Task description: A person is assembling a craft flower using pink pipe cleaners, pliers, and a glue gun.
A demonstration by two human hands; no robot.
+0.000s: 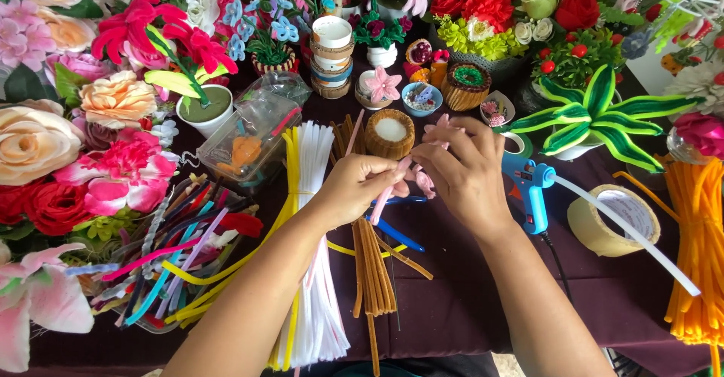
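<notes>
Pinching pink pipe cleaner (392,188), hands (360,188) seemingly crowded.

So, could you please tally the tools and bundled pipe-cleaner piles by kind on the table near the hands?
Glue gun, blue: 1
Tape roll, beige: 1
White pipe-cleaner bundle: 1
Brown pipe-cleaner bundle: 1
Orange pipe-cleaner bundle: 1
Total: 5
Both the left hand and right hand pinch a pink pipe cleaner.
</notes>
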